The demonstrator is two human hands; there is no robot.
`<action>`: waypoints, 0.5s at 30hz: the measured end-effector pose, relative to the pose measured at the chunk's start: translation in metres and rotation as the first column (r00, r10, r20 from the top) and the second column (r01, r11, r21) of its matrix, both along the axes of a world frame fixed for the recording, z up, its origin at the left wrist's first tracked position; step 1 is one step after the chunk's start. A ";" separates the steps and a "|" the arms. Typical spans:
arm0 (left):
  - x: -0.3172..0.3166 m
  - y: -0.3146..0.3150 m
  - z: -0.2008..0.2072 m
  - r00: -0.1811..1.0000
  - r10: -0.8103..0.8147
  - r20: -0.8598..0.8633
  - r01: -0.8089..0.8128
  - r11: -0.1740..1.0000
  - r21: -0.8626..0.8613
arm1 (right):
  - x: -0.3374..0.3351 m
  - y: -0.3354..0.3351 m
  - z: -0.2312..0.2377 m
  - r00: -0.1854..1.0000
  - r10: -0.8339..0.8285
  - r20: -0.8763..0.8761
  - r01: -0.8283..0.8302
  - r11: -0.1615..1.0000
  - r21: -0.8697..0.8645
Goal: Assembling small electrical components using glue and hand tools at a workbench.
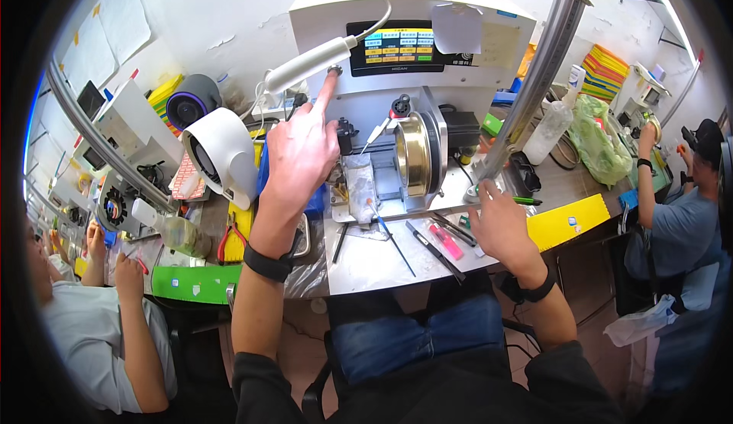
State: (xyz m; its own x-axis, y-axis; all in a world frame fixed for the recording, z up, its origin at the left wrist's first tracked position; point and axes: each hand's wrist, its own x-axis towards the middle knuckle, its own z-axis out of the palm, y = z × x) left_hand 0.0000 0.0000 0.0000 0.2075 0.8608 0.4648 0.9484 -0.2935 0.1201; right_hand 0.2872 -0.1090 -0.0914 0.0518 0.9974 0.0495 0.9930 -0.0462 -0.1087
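My left hand [300, 147] reaches up with its index finger stretched out, the tip on a small dark button [334, 70] on the front of a white machine [496, 57]. It holds nothing. Beside a green pen [527, 201] on the bench's right side is my right hand [500, 227], its fingers apart and nothing visible in them. Between the hands, a brass-coloured ring [413, 155] is mounted on the machine's dark round holder. Left of the ring stands a pale, smeared block [360, 187], with a thin blue brush [393, 238] leaning from it.
A lit screen [398, 46] sits behind a white tube lamp [309, 65]. White fan [220, 156], red pliers [233, 239] and a green strip [195, 283] lie left. A pink bottle [445, 242], dark pens, a yellow strip [569, 224] and a metal post [534, 72] are right. Co-workers sit either side.
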 end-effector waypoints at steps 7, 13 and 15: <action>0.004 -0.001 0.001 0.999 0.032 0.003 -0.032 0.999 -0.036 | 0.005 0.002 -0.001 0.999 0.036 0.009 -0.037 0.994 0.104; 0.002 0.001 0.000 1.000 0.024 -0.011 -0.024 0.999 -0.035 | 0.008 0.000 0.005 0.978 0.035 -0.204 0.010 0.976 0.216; 0.004 0.001 0.000 0.999 0.030 -0.027 -0.031 0.999 -0.036 | 0.008 0.000 0.004 0.972 0.032 -0.233 0.026 0.970 0.241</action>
